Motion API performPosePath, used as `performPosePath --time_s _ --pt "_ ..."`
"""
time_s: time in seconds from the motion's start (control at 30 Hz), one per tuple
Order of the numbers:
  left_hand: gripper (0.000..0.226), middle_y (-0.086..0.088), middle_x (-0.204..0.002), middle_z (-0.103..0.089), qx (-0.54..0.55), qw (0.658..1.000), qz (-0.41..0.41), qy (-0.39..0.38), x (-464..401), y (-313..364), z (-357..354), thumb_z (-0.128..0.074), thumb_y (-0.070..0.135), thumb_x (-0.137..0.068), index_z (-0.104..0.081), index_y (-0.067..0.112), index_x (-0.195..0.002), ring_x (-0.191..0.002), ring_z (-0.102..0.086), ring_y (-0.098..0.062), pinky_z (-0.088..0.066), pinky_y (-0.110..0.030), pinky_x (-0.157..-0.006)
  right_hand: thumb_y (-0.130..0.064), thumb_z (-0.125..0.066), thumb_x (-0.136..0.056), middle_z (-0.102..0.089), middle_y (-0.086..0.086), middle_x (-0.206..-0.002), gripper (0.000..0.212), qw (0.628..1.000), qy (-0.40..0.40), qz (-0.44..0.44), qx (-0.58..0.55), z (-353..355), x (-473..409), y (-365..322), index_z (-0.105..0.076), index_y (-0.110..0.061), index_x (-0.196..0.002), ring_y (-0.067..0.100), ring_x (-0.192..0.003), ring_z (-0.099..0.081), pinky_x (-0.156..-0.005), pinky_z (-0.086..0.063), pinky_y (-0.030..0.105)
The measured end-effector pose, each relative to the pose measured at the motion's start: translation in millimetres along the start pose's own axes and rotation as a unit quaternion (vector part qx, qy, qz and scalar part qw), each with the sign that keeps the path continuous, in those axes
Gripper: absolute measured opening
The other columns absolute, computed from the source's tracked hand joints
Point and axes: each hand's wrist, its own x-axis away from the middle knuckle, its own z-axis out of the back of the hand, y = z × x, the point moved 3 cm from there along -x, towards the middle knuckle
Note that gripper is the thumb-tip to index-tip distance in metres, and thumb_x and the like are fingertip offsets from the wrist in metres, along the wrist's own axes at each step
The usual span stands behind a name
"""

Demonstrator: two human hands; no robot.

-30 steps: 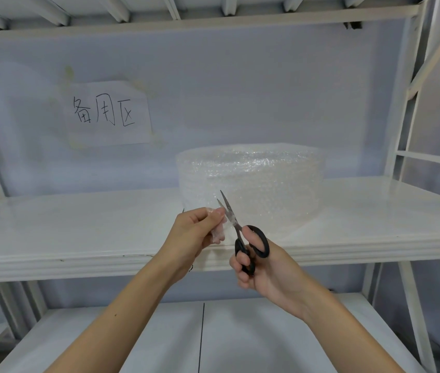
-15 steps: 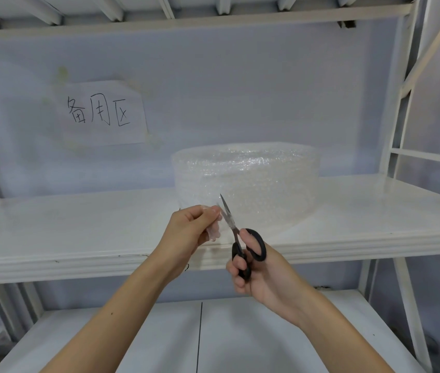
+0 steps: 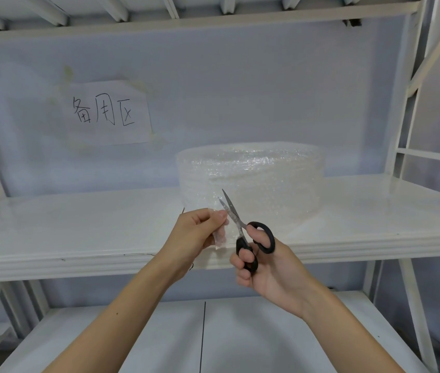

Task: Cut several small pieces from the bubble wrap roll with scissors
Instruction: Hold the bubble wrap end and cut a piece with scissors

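Note:
A wide roll of clear bubble wrap [image 3: 256, 179] stands on the white middle shelf [image 3: 78, 227]. In front of it my left hand [image 3: 197, 232] pinches a loose strip of bubble wrap [image 3: 220, 235] that hangs down from the fingers. My right hand [image 3: 264, 267] grips black-handled scissors [image 3: 243, 232], fingers through the loops. The metal blades point up and left, slightly parted, with the strip's edge between them just right of my left thumb.
A paper sign with handwritten characters [image 3: 105, 113] is taped to the pale back wall. White frame posts [image 3: 407, 109] rise at the right. A lower white shelf [image 3: 240, 337] lies beneath my forearms, and the upper shelf's underside spans the top.
The scissor blades, nearly closed before, now stand slightly parted around the strip. Both hands stay in front of the roll; the view has shifted only a little.

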Motion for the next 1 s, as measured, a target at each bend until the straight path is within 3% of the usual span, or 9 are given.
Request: performPosePath --time_s 0.4,0.57,0.77,1.0 --pt "0.022 0.002 -0.057 -0.056 -0.001 1.000 -0.008 -0.007 -2.3 -1.0 -3.8 -0.059 0.016 -0.096 -0.065 0.000 -0.081 -0.053 -0.051 -0.009 -0.047 -0.019 -0.056 -0.042 -0.065 -0.078 -0.046 0.003 -0.062 0.036 0.995 0.020 0.030 0.096 1.9 1.2 -9.6 -0.050 -0.018 -0.057 0.017 -0.051 -0.039 -0.054 -0.035 0.027" --pt "0.023 0.000 -0.059 -0.057 0.001 1.000 -0.006 0.003 -3.2 -2.7 -3.4 -0.059 0.015 -0.096 -0.066 0.001 -0.080 -0.055 -0.052 -0.011 -0.048 -0.020 -0.058 -0.045 -0.066 -0.082 -0.046 0.003 -0.062 0.042 0.988 0.032 0.044 0.142 3.0 1.0 -12.2 -0.047 -0.015 -0.058 0.016 -0.051 -0.039 -0.053 -0.036 0.026" --pt "0.023 0.001 -0.058 -0.055 0.004 1.000 -0.001 0.007 -2.1 -2.7 -2.6 -0.058 0.016 -0.097 -0.065 0.001 -0.080 -0.053 -0.050 -0.009 -0.047 -0.018 -0.055 -0.044 -0.067 -0.072 -0.044 0.005 -0.060 0.040 0.987 0.057 0.058 0.138 0.3 0.9 -9.7 -0.046 -0.014 -0.056 0.017 -0.049 -0.036 -0.051 -0.034 0.027" --pt "0.023 0.001 -0.058 -0.055 0.002 1.000 0.001 -0.013 1.5 -0.6 -5.0 -0.058 0.017 -0.097 -0.065 0.003 -0.080 -0.054 -0.050 -0.009 -0.045 -0.018 -0.056 -0.050 -0.068 -0.077 -0.045 0.004 -0.061 0.044 0.991 0.041 0.063 0.108 0.5 -3.4 -7.3 -0.049 -0.016 -0.056 0.018 -0.052 -0.038 -0.053 -0.035 0.028"
